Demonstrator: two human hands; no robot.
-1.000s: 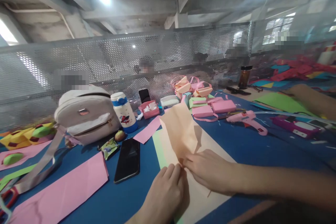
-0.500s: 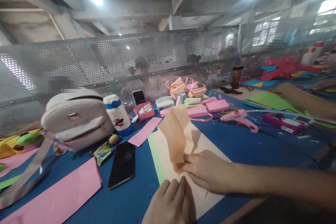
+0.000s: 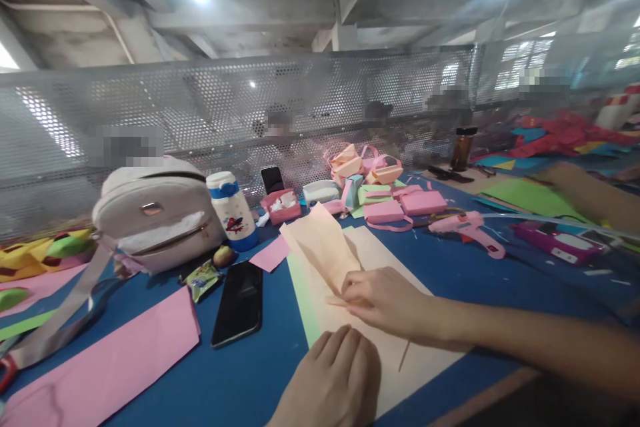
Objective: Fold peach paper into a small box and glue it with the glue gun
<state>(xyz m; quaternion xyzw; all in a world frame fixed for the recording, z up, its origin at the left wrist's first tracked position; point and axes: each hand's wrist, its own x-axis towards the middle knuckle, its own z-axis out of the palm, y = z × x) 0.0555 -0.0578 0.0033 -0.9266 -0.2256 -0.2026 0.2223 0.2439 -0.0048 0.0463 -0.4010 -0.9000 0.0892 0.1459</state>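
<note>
My right hand pinches the near end of a folded peach paper, its thumb and fingers closed on it. The paper's far end stands raised and leans to the left. Under it lie larger peach sheets, with the edge of a green sheet showing at their left. My left hand rests on the near part of the sheets, knuckles up and fingers curled together. Its fingertips are hidden, so I cannot make out what they hold, if anything.
Left of the sheets lie a black phone, a snack packet and pink paper. A backpack and a bottle stand behind. Small paper bags, a pink glue gun and a purple device are at right.
The folded paper has tipped left and down, covering part of the pink strip behind it. My right hand has turned with it. My left hand stays low on the sheets.
</note>
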